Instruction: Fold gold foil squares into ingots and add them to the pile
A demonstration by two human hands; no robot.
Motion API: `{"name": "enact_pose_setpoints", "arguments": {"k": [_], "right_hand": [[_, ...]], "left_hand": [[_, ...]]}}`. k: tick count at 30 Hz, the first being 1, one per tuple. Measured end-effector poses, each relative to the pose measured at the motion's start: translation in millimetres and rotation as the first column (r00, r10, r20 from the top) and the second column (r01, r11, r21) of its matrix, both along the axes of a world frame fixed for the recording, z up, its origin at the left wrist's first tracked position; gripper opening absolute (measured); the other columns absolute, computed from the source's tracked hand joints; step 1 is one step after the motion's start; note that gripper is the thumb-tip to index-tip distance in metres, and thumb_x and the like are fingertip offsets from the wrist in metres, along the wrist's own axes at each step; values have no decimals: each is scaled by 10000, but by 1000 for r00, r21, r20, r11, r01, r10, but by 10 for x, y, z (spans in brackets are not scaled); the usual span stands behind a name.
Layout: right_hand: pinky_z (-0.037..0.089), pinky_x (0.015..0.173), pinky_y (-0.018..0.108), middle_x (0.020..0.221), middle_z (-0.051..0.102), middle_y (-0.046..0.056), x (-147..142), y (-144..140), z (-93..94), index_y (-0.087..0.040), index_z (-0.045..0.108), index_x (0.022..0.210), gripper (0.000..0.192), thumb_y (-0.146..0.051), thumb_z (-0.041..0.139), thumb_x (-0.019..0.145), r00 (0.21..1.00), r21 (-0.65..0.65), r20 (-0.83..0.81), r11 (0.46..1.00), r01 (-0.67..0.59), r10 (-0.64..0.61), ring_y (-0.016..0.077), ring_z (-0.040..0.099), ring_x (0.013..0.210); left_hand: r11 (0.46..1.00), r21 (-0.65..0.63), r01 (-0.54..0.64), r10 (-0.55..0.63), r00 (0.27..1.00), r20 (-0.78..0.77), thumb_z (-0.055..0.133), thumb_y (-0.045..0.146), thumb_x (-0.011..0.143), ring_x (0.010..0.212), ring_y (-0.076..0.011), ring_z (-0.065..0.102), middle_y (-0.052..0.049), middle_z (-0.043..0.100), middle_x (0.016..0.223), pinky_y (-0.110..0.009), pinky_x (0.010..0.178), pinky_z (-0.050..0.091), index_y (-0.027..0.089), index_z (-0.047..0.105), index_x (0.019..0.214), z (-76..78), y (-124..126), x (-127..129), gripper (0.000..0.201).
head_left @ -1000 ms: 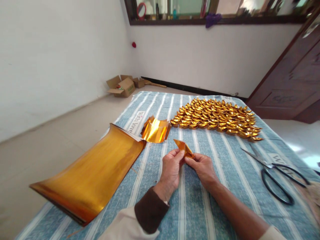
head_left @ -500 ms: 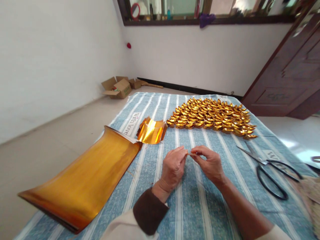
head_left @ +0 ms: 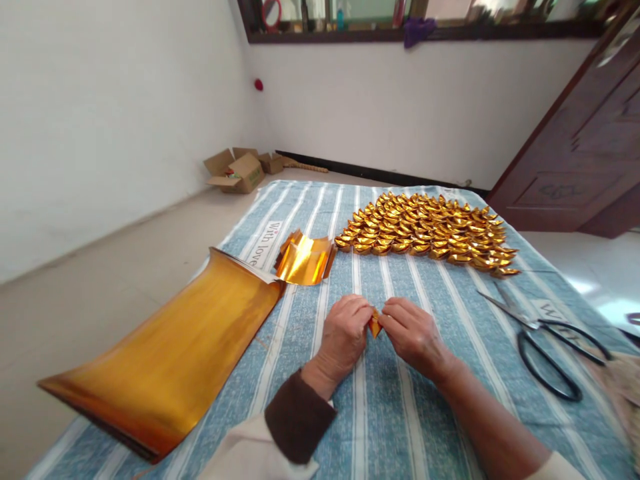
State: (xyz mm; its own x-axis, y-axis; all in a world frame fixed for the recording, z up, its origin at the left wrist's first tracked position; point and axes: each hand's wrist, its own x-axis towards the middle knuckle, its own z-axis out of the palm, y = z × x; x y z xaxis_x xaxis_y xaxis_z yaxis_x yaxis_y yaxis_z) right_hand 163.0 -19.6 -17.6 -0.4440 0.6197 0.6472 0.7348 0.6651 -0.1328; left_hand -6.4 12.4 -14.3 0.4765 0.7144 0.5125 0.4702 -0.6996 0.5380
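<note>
A small folded piece of gold foil paper [head_left: 375, 325] is pinched between my two hands above the striped cloth. My left hand [head_left: 346, 331] closes its fingers on the left side of the piece. From the other side my right hand [head_left: 411, 335] grips it, fingers curled. Both hands cover most of the piece; a pointed gold face shows between them. Beyond the hands lie rows of folded gold paper ingots [head_left: 425, 230]. A small stack of gold foil sheets [head_left: 306, 259], curled at the edges, sits to their left.
A large stack of gold sheets [head_left: 170, 353] lies along the table's left side, overhanging the edge. Black-handled scissors [head_left: 537, 325] rest partly open at the right. The table wears a blue-and-white striped cloth [head_left: 340, 427]. An open cardboard box [head_left: 243, 175] stands on the floor beyond.
The piece has turned, so a gold face now shows where a thin pale edge was. My right hand has rolled over, its fingers now closer to the left hand.
</note>
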Motion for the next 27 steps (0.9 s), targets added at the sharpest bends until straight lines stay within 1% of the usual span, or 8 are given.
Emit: {"name": "enact_pose_setpoints", "arguments": {"k": [3,5,7,9,12,17,20,27], "right_hand": [[495,766,329,771,626,74,-11,-16,-25,-178,644,768,315,-127,400,960,999,-19,49,1000,-10,11,191,568,821],[487,735,323,752,611,72,-10,-25,-34,-173,627,739,320,-128,400,959,996,-48,81,999,-22,25,190,551,792],[476,695,314,730,595,64,-3,-34,-30,-176,611,721,319,-125,400,956,994,-97,101,995,-32,42,188,535,765],[472,687,312,730,590,58,9,-42,-16,-183,605,727,308,-127,402,951,992,-152,108,987,-43,60,186,530,762],[489,741,329,781,608,66,26,-53,22,-185,616,774,264,-131,418,939,993,-209,98,977,-49,71,198,551,834],[517,813,374,941,648,105,26,-75,78,-177,648,900,221,-128,435,929,993,-262,77,963,-67,90,232,567,990],[525,854,407,1032,649,122,19,-89,83,-176,659,937,217,-118,450,914,993,-276,76,959,-66,91,252,560,1071],[506,947,461,1179,632,101,22,-83,24,-224,676,1032,211,-148,532,897,998,-273,20,960,-59,67,259,538,1164]], "left_hand": [[998,-56,9,-14,997,-82,505,121,863,840,-226,617,-87,693,832,-361,799,474,191,678,813,-10,-9,-21,193],[995,-95,18,-29,993,-115,506,76,827,836,-223,623,-80,700,841,-354,789,473,189,679,815,-16,5,-47,206],[989,-141,36,-52,993,-110,488,22,780,851,-216,631,-69,712,876,-354,807,471,193,683,827,-16,30,-79,264],[981,-182,64,-81,993,-88,474,-5,747,869,-207,637,-54,720,906,-355,831,468,205,691,837,-8,56,-109,315],[973,-207,98,-117,990,-79,501,27,767,890,-208,641,-53,726,927,-366,850,461,214,703,841,8,84,-137,285],[973,-208,100,-122,988,-97,575,116,831,909,-221,641,-61,731,959,-380,850,454,217,713,859,11,103,-143,174],[971,-220,94,-117,989,-93,605,120,818,917,-227,638,-59,730,967,-387,849,451,219,714,866,9,103,-143,155],[960,-266,83,-105,992,-69,638,121,799,936,-227,625,-46,725,978,-399,871,431,228,707,869,-1,92,-150,145]]}}
